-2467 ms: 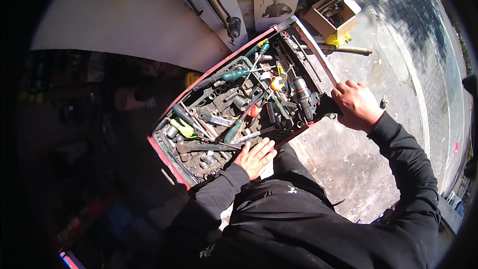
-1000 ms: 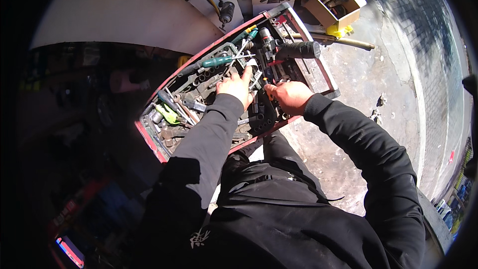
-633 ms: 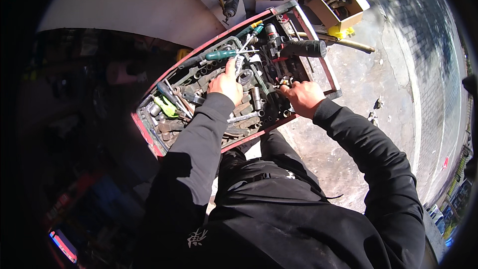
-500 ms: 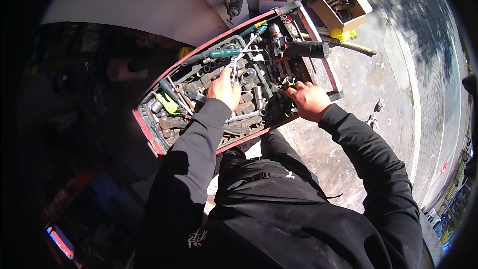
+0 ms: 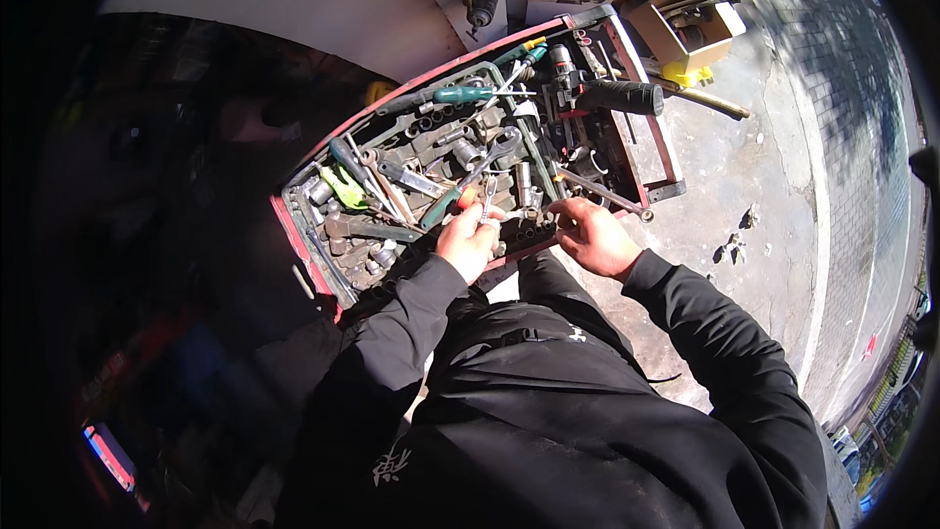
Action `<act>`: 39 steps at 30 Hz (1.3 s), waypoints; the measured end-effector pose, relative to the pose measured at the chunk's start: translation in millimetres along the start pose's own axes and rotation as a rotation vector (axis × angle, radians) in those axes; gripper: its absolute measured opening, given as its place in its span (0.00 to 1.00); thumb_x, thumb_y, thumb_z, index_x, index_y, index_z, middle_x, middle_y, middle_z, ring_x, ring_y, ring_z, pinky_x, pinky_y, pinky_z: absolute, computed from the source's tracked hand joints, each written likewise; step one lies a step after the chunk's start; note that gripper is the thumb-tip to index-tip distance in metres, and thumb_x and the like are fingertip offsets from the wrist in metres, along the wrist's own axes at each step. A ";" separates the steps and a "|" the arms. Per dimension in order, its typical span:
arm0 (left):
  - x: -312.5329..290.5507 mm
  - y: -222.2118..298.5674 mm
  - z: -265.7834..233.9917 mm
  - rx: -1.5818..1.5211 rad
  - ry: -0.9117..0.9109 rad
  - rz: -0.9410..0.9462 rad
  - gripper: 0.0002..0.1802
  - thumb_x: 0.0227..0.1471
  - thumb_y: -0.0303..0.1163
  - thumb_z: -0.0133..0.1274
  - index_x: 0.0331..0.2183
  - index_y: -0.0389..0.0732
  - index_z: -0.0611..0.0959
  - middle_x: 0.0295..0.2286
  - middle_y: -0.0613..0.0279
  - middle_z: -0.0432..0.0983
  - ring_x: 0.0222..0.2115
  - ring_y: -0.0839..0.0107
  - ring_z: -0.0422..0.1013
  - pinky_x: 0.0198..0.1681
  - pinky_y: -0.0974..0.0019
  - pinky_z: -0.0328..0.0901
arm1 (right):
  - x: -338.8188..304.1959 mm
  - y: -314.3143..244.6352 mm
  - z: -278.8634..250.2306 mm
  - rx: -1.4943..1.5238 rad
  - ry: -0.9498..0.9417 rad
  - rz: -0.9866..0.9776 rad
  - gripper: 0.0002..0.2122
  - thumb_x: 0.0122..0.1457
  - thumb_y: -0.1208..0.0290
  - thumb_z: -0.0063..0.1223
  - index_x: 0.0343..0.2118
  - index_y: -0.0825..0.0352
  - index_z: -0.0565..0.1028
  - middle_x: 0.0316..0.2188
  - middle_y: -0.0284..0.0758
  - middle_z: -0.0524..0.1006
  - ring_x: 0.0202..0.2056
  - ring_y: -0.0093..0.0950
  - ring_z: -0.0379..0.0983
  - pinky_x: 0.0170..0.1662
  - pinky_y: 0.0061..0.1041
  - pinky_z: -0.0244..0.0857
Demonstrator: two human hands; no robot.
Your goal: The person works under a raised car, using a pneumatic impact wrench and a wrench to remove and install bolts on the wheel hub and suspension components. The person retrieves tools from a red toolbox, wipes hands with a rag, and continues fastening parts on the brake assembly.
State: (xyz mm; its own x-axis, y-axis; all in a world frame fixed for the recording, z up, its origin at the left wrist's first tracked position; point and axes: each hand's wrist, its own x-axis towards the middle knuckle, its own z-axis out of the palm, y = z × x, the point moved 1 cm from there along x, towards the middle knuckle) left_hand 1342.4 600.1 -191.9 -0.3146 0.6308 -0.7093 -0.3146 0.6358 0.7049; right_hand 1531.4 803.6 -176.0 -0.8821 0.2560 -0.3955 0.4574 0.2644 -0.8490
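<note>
A red-edged tool drawer (image 5: 287, 233) full of hand tools lies before me. My left hand (image 5: 470, 243) is closed around a small shiny wrench (image 5: 490, 192) at the drawer's near edge. Beside it my right hand (image 5: 599, 239) has its fingers curled together; what they pinch, if anything, is hidden. Just beyond the right hand a long ring-ended wrench (image 5: 617, 198) slants across the drawer's right part. A ratchet (image 5: 503, 145) lies beyond the left hand, close to a green-handled screwdriver (image 5: 462, 95). A hammer (image 5: 367, 228) rests to the left.
A black-handled power tool (image 5: 617, 96) lies at the drawer's far right. Beyond stand an open cardboard box (image 5: 689, 31) and a yellow item (image 5: 685, 75) beside a wooden handle (image 5: 715, 101). An air tool (image 5: 481, 6) hangs by a pale panel. Concrete floor (image 5: 729, 186) extends right.
My left hand has come back toward me with the shiny wrench, near my right hand. The right hand has drawn slightly nearer. A ring-ended wrench now shows where the right hand was.
</note>
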 end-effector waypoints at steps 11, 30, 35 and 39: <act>-19.1 17.6 18.0 0.132 -0.091 0.103 0.09 0.73 0.36 0.51 0.45 0.40 0.80 0.28 0.68 0.75 0.25 0.79 0.69 0.29 0.70 0.66 | 35.2 -28.7 22.7 1.021 -0.051 0.213 0.07 0.73 0.67 0.62 0.46 0.64 0.80 0.32 0.22 0.78 0.30 0.12 0.70 0.31 0.17 0.61; 1.4 -12.7 47.1 0.148 -0.168 0.078 0.16 0.72 0.34 0.53 0.53 0.34 0.80 0.41 0.58 0.84 0.37 0.72 0.79 0.46 0.65 0.74 | 54.3 25.0 -50.2 -0.669 0.338 0.132 0.10 0.63 0.68 0.55 0.34 0.71 0.80 0.28 0.54 0.83 0.31 0.53 0.84 0.37 0.49 0.79; -2.1 -32.9 22.4 -0.040 -0.088 -0.011 0.14 0.71 0.31 0.53 0.53 0.35 0.80 0.41 0.59 0.84 0.35 0.76 0.79 0.44 0.68 0.74 | 61.1 40.8 -74.9 -0.889 0.239 0.089 0.12 0.64 0.70 0.50 0.29 0.70 0.82 0.29 0.51 0.84 0.32 0.51 0.85 0.36 0.46 0.80; -12.1 -49.3 3.7 -0.062 -0.020 -0.052 0.13 0.70 0.29 0.52 0.52 0.35 0.80 0.41 0.59 0.83 0.34 0.75 0.78 0.42 0.68 0.73 | 77.3 33.5 -52.8 -0.890 0.392 -0.047 0.10 0.67 0.70 0.46 0.37 0.69 0.78 0.34 0.51 0.84 0.36 0.53 0.84 0.39 0.48 0.79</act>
State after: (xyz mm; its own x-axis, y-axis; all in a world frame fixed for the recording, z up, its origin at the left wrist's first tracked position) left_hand 1365.1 562.8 -218.1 -0.2790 0.6069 -0.7442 -0.3846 0.6395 0.6657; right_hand 1484.5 881.3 -216.5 -0.8754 0.4757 -0.0863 0.4824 0.8473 -0.2221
